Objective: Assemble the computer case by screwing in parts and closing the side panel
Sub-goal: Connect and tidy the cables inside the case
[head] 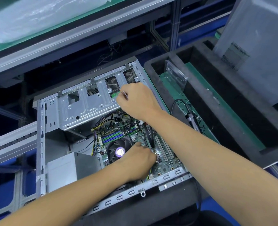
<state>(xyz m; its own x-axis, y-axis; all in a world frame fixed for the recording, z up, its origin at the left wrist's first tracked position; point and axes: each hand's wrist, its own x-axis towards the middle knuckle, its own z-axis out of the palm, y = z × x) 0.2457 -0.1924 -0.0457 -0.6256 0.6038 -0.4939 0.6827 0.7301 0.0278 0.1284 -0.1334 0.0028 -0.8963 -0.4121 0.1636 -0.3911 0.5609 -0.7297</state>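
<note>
An open computer case lies on its side in front of me, its motherboard and CPU fan exposed. My right hand reaches over the silver drive cage at the far side and pinches a thin metal tool, perhaps tweezers, near the cage's right end. My left hand rests low inside the case beside the fan, fingers curled down on the board near a black cable; what they hold is hidden. The grey side panel leans upright at the far right.
A black foam tray to the right holds a green board, a clear plastic piece and an electric screwdriver with its cord. A conveyor rail runs at left. A shelf above carries plastic bags.
</note>
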